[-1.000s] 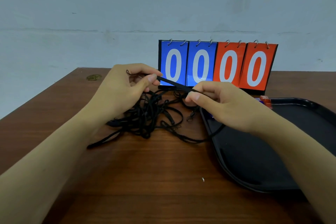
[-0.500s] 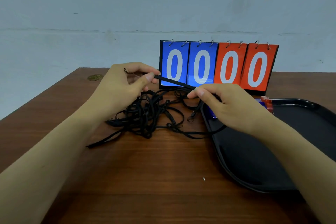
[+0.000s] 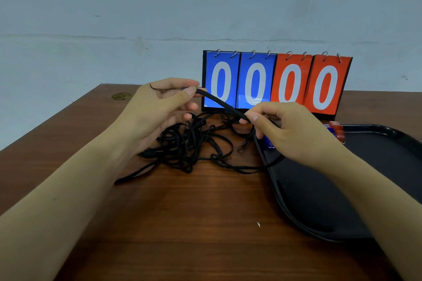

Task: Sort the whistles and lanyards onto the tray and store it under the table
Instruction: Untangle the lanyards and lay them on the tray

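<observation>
Both hands pinch one flat black fabric lanyard strap (image 3: 220,102), which runs taut and slanting between them above the table. The left hand (image 3: 159,109) pinches the strap's upper end between thumb and forefinger, its other fingers loosely curled; a thin black cord loop (image 3: 159,88) at that end lies across the fingers. The right hand (image 3: 294,130) pinches the strap's lower part between thumb and forefinger just in front of the scoreboard, with the remaining fingers curled under.

Below and between the hands, a tangled heap of black lanyards (image 3: 194,143) lies on the brown wood-grain table (image 3: 182,223), with a small metal clip (image 3: 242,146) showing at its right side. One loose strap end trails out toward the near left; another strand runs right, onto the rim of the tray.

A black oval plastic tray (image 3: 319,201) sits on the table at the right, partly under the right forearm. A red plastic whistle (image 3: 337,131) rests at the tray's far edge, and a blue whistle (image 3: 267,143) is partly hidden behind the right hand.

Behind the heap stands a tabletop flip scoreboard (image 3: 276,83) with two blue and two red cards, each reading zero. A round brass-coloured disc (image 3: 121,96) is set in the table's far left corner. A pale grey wall (image 3: 159,18) fills the background.
</observation>
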Motion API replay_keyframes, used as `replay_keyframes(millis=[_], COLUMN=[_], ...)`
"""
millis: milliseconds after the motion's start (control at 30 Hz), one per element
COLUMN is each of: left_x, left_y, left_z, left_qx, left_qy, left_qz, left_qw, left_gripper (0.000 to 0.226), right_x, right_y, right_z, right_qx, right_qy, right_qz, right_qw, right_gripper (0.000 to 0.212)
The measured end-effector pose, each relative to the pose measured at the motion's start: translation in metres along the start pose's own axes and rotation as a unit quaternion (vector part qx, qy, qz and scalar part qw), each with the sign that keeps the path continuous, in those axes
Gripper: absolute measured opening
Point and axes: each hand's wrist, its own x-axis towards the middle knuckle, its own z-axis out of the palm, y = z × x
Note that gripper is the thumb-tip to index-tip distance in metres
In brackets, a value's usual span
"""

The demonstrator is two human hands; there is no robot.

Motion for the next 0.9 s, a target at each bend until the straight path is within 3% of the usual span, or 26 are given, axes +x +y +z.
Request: replay_keyframes(millis=[267, 500, 600, 767, 900], left_x=[0.007, 0.009, 0.008, -0.006, -0.02], left_y=[-0.004, -0.006, -0.004, 0.003, 0.004], left_z=[-0.01, -0.012, -0.009, 0.008, 0.026], left_qx=[-0.021, -0.023, -0.046, -0.003, 0.083], left_qy=[0.053, 0.073, 0.055, -0.024, -0.094], left_qz=[-0.025, -0.038, -0.04, -0.018, 0.031], left_qw=[0.998, 0.996, 0.997, 1.0, 0.992], left_gripper=[0.02, 0.016, 0.019, 0.015, 0.021], right_x=[-0.001, -0.001, -0.002, -0.005, -0.006], right_y=[-0.003, -0.003, -0.002, -0.004, -0.009], right_z=[0.0, 0.0, 0.0, 0.006, 0.01], right_qx=[0.031, 0.011, 0.002, 0.046, 0.043], right_qy=[-0.036, -0.03, -0.029, -0.069, -0.065], right_qz=[-0.004, -0.001, 0.0, 0.013, -0.015], right_qw=[0.999, 0.999, 1.0, 0.996, 0.997], right_gripper=[0.038, 0.019, 0.019, 0.049, 0.031])
